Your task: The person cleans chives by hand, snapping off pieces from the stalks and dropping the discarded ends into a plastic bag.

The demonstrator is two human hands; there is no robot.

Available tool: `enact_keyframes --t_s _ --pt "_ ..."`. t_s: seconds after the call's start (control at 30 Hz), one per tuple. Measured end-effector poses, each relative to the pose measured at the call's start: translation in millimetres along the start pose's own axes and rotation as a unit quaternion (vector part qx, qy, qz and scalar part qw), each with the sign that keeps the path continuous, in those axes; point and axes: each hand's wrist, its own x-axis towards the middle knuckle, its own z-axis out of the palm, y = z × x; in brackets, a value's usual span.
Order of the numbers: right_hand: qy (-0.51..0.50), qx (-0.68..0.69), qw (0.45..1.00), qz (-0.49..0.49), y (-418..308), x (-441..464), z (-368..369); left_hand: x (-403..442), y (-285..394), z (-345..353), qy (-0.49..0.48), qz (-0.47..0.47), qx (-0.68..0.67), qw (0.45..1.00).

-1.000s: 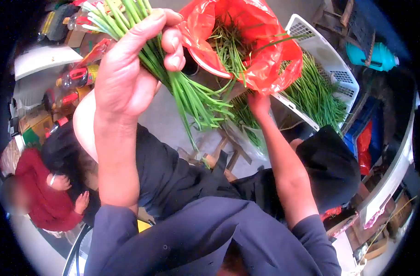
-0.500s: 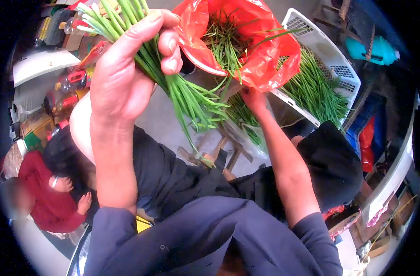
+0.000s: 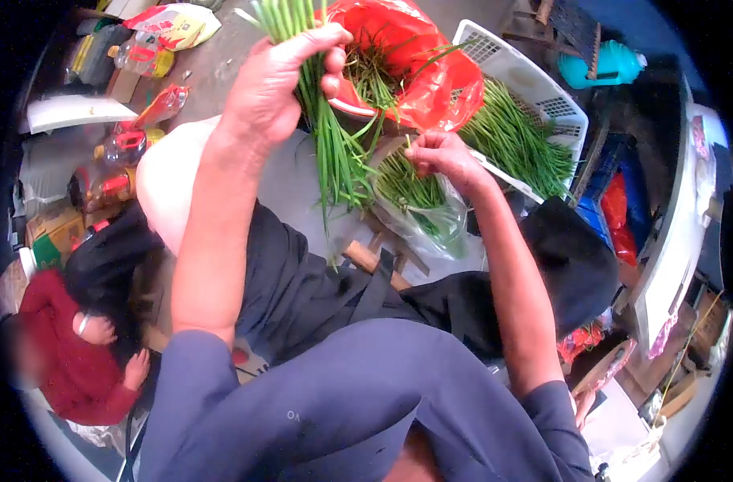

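My left hand (image 3: 274, 84) is closed around a bunch of chives (image 3: 334, 153), pale stems pointing up and green leaves hanging down. Beside it, a red plastic bag (image 3: 455, 88) stands open with loose, tangled green leaves inside. My right hand (image 3: 447, 161) is pinched just below that bag's rim. A pale tip shows at its fingers, too small to name. Below and left of this hand sits a clear plastic bag (image 3: 443, 233) holding more greens. At the right, a white plastic basket (image 3: 571, 120) contains many chives (image 3: 519, 136) lying lengthwise.
At the lower left sits another person in a dark red sweater (image 3: 57, 345), hands in the lap. Bottles (image 3: 117, 185) and boxes line the left side. A teal jug (image 3: 603, 64) lies at the upper right. Wooden pieces (image 3: 366, 257) are near my knees.
My right hand has come out from behind the red bag's lower edge, fingers now visible. The left hand still grips the chives, and the whole view has shifted somewhat.
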Motion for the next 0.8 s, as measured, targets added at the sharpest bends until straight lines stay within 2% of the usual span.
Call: enact_keyframes --t_s 0.17,0.37,0.5,0.67,0.8 --pt "0.042 0.086 0.994 -0.044 -56.2 -33.5 4.6 -0.5 -21.9 12.0 -0.039 -0.004 0.125 0.991" --pt "0.052 0.144 0.984 -0.095 -88.0 -52.6 8.9 -2.5 -52.9 22.5 -0.119 -0.095 0.182 0.972" --pt "0.048 0.192 0.972 -0.127 -90.0 -49.1 15.3 -6.9 -60.8 32.9 -0.156 -0.117 0.157 0.968" --pt "0.065 0.197 0.969 -0.136 -84.4 -42.1 15.7 -4.1 -62.3 32.7 -0.146 -0.130 0.129 0.972" --pt "0.139 0.167 0.965 -0.148 -81.8 -35.4 15.9 -2.2 -60.6 30.1 -0.137 -0.162 0.088 0.973"
